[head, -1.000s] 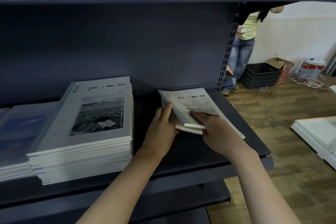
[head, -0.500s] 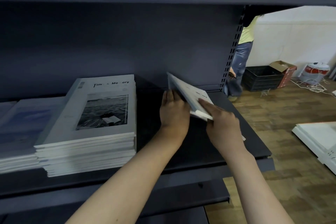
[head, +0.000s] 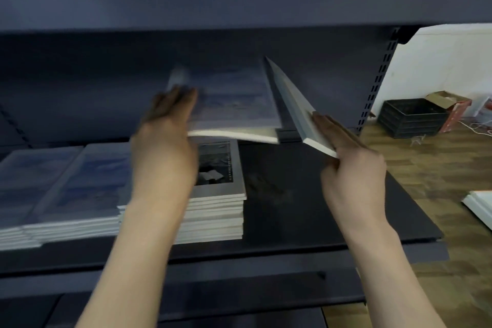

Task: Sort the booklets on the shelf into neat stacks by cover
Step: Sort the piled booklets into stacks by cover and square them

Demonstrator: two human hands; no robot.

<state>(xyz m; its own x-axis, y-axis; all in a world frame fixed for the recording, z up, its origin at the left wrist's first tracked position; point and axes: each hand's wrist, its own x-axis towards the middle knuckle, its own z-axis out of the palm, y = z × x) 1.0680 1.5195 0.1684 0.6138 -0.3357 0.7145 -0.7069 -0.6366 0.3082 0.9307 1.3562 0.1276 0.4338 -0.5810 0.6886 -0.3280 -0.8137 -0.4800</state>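
With the left hand (head: 170,125) gripping a blue-covered paper booklet (head: 234,104) above the dark metal shelf (head: 332,210) and the right hand (head: 351,168) pinching a tilted grey one (head: 295,106), each should go squarely onto its matching stack (head: 77,194).

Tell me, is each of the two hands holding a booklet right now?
Yes, the left hand holds a blue-covered booklet and the right hand a tilted booklet.

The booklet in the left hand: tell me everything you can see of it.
The blue-covered booklet is thin and soft-bound, with pale page edges along its near side. It is blurred and held lifted above the grey-covered stack, roughly level, sagging slightly. The left hand grips its left edge; nothing else visibly touches it. Cover text is unreadable.
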